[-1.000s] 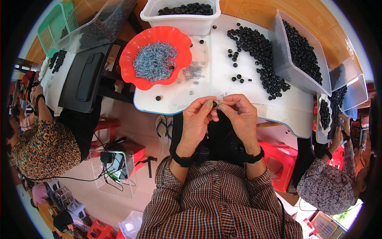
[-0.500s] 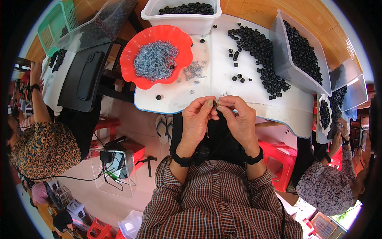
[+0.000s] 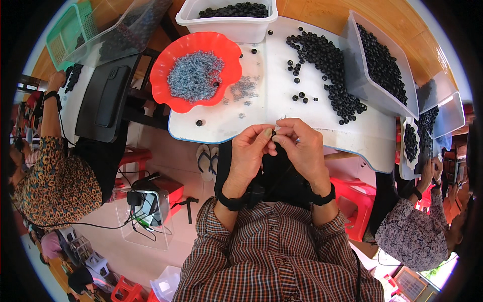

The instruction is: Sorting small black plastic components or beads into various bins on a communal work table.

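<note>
Left hand (image 3: pixel 250 153) and right hand (image 3: pixel 302 148) meet at near edge of white table (image 3: pixel 261 108), fingertips pinched together on tiny piece (image 3: pixel 275 135) between them; too small to tell what it is, possibly wire or bead. Red bowl (image 3: pixel 195 70) of grey bits far left of hands. Black beads (image 3: pixel 327 65) heaped far right, strays scattered on table. Grey bin (image 3: pixel 380 65) of beads at right, white tub (image 3: pixel 229 12) at far edge. Other people's arms at left and right rims.
</note>
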Motion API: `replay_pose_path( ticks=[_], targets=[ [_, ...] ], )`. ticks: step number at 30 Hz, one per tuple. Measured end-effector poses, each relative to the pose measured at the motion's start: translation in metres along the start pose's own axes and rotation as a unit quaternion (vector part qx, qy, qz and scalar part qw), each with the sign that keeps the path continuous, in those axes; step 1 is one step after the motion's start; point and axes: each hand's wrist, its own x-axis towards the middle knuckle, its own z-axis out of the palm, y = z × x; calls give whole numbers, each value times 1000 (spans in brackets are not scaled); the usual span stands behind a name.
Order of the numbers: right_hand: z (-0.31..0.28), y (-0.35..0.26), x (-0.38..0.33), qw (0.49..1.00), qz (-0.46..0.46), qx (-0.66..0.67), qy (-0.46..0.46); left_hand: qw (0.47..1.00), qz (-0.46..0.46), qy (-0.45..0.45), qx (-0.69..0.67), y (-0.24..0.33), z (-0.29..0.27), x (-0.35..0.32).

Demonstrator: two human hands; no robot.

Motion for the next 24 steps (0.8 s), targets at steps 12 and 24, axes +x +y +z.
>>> replay_pose_path(
  ticks=[12,24],
  targets=[
    [-2,19,0,969,133,207,-24,984,-93,-49,-147,-7,-2,5],
    [-28,64,27,962,-3,-181,206,989,-98,-32,-106,-4,4,7]
  ],
)
